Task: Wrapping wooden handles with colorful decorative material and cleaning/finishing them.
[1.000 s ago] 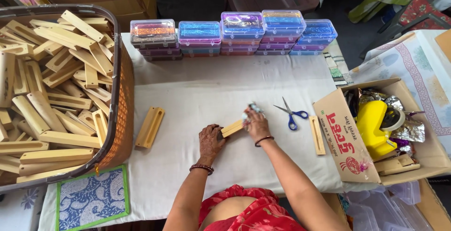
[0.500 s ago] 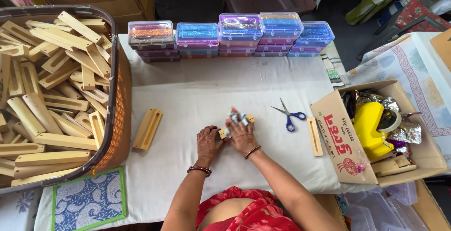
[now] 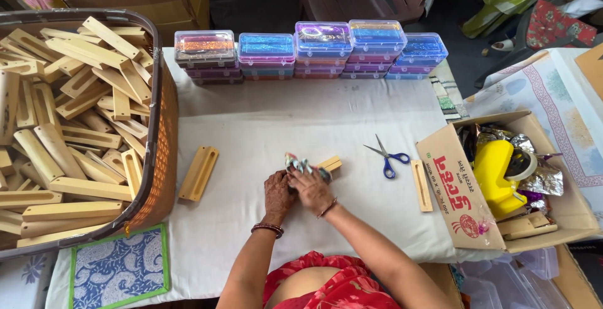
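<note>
A big brown woven basket (image 3: 160,158) of pale wooden pieces stood left on the white cloth-covered table (image 3: 264,127). Near its centre, the left hand (image 3: 277,191) and right hand (image 3: 310,188) (pressed together) clasped a short pale wooden block (image 3: 330,163), which jutted rightward past the fingers beside crumpled shiny foil (image 3: 300,164).

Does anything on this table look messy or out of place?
Mostly tidy. The wooden pieces lie jumbled every which way in the basket, and the cardboard box at the right sits askew, stuffed with crumpled foil.
</note>
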